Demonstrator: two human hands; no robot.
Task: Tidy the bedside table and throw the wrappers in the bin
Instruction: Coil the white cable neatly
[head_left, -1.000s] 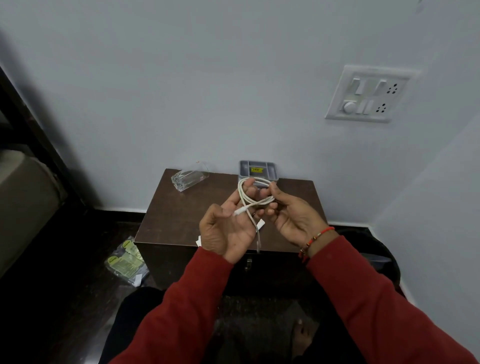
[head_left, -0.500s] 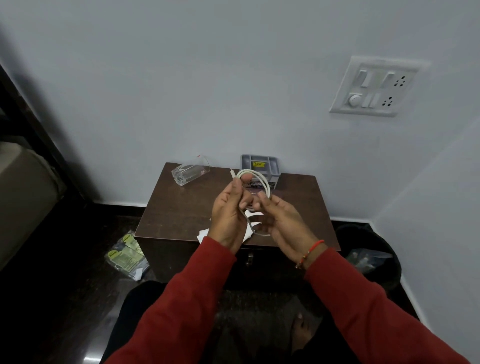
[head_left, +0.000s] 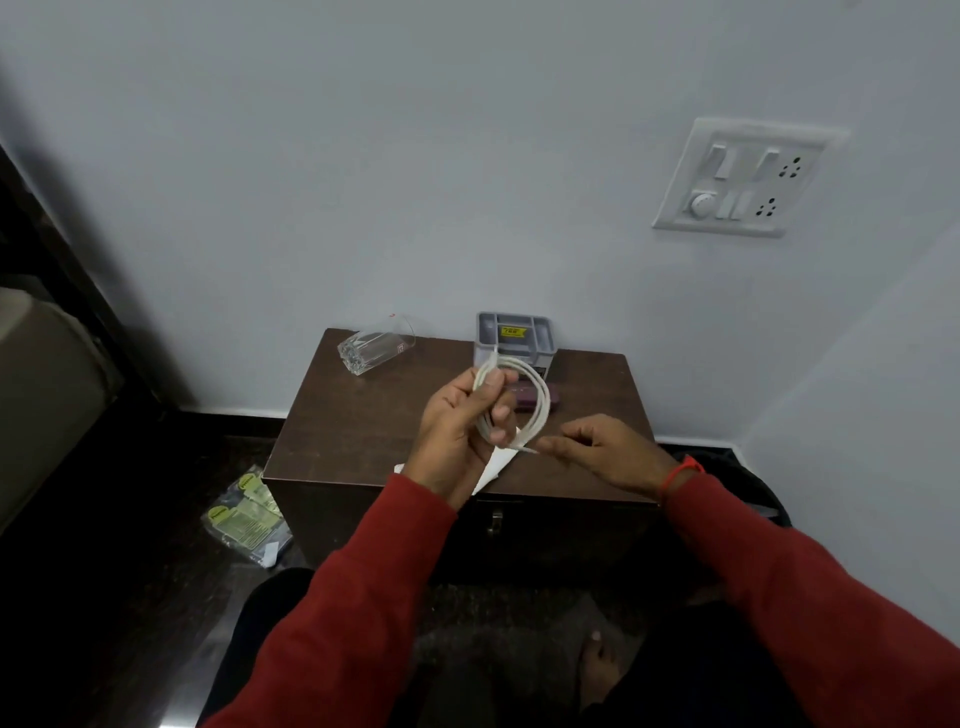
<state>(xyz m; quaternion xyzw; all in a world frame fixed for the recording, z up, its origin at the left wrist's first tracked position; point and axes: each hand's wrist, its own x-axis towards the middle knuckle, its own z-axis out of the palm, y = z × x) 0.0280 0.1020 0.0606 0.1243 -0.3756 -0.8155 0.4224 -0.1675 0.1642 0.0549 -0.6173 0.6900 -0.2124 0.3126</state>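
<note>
A white cable (head_left: 540, 400) is wound into a loop above the brown bedside table (head_left: 353, 415). My left hand (head_left: 457, 431) grips the coil, fingers curled through it. My right hand (head_left: 602, 452) pinches the cable's loose end at the bottom of the loop. A white paper wrapper (head_left: 493, 467) lies on the table's front edge, partly hidden under my left wrist. A green-printed plastic wrapper (head_left: 244, 519) lies on the dark floor left of the table. The black bin (head_left: 753, 499) stands at the table's right, mostly hidden by my right arm.
A clear glass (head_left: 376, 348) lies on its side at the table's back left. A grey organiser tray (head_left: 514, 338) stands against the wall, with a purple object (head_left: 530, 400) in front of it. A switch panel (head_left: 737, 176) is on the wall; a bed edge (head_left: 47, 389) is at left.
The camera view shifted down a little. My hands have separated: the left now holds the coil alone, and the right has moved right and down, drawing out the cable's end.
</note>
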